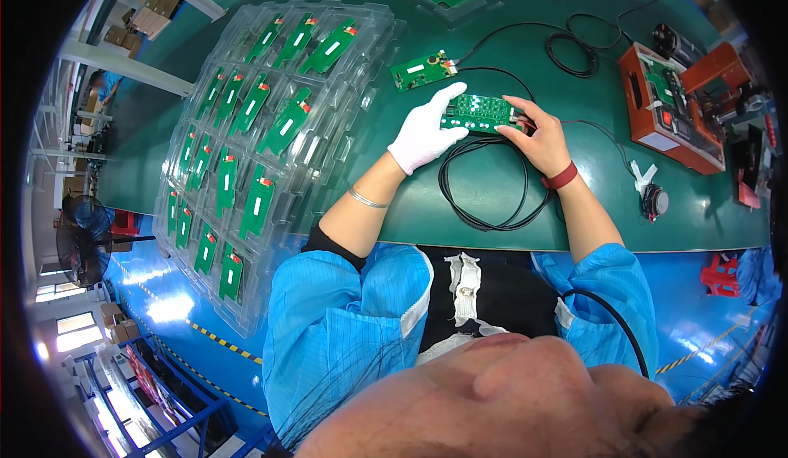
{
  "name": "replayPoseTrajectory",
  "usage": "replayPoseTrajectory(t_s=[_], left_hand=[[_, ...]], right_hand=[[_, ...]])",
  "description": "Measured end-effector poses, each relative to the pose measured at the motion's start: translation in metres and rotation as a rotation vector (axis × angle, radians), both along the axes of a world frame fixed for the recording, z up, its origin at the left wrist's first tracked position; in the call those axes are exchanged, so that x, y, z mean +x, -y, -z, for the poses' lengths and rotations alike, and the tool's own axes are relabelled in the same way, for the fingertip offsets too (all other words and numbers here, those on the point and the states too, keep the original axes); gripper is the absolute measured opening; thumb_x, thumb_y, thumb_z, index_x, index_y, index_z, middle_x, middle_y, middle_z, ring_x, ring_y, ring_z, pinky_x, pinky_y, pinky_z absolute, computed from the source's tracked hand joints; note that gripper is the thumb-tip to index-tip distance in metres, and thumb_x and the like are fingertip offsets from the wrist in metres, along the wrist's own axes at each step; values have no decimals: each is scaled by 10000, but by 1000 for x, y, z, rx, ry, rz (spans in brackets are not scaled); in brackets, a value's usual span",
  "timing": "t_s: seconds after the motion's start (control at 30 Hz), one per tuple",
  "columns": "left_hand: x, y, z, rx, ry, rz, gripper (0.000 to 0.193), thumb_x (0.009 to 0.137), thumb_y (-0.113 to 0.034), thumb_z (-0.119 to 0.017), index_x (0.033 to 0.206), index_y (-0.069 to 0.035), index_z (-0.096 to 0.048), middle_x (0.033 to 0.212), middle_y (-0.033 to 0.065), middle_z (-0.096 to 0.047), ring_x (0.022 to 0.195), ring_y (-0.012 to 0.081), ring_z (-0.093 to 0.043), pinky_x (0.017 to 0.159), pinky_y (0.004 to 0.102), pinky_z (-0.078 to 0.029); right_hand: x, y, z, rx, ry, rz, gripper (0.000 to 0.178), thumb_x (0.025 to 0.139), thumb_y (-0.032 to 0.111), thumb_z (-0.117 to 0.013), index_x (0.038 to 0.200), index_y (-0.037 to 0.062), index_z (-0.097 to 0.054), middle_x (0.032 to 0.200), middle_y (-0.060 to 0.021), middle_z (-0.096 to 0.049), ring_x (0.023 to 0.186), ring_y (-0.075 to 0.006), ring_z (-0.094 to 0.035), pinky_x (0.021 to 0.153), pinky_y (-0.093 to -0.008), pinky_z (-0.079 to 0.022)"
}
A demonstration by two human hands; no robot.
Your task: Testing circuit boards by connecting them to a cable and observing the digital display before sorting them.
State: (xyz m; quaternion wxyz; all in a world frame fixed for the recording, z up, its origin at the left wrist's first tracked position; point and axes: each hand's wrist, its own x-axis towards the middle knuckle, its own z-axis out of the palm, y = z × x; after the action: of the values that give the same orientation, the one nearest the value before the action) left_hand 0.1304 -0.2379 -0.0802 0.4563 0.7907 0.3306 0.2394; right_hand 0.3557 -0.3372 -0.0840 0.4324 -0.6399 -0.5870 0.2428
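Note:
A green circuit board (483, 113) with rows of small parts is held level just above the green table. My left hand (427, 130), in a white glove, grips its left end between thumb and fingers. At the board's right end, by a connector with red and dark wires, my bare right hand (538, 134) pinches with thumb and forefinger; whether it grips the board or the plug I cannot tell. Beyond my left hand lies a second green board (422, 71), with a black cable plugged into its right end. A coil of black cable (484, 222) rests below the held board.
A clear plastic tray (316, 142) with several green boards stands at the left, and another tray (447, 20) is at the far edge. An orange-red test box (681, 148) stands at the right. Near it lies a small round speaker (655, 202) on wires.

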Motion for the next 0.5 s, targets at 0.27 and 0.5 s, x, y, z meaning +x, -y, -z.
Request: replayPoseTrajectory(t_s=[0.27,0.5], left_hand=[[0,0,1,23,-6,7,746,771,-59,-714,1468,-96,-450,1333,130,-617,1048,268,-647,906,345,-525],[0,0,1,43,-10,8,748,771,-63,-714,1470,-94,-448,1342,130,-612,1066,272,-644,916,352,-524]], right_hand=[[-1,0,2,29,-7,2,475,777,45,-776,1239,25,-665,978,-57,-720,742,-122,-589,717,-235,-511],[-1,0,-1,16,0,3,476,778,44,-775,1240,23,-664,979,-59,-720,744,-119,-590,717,-232,-511]])
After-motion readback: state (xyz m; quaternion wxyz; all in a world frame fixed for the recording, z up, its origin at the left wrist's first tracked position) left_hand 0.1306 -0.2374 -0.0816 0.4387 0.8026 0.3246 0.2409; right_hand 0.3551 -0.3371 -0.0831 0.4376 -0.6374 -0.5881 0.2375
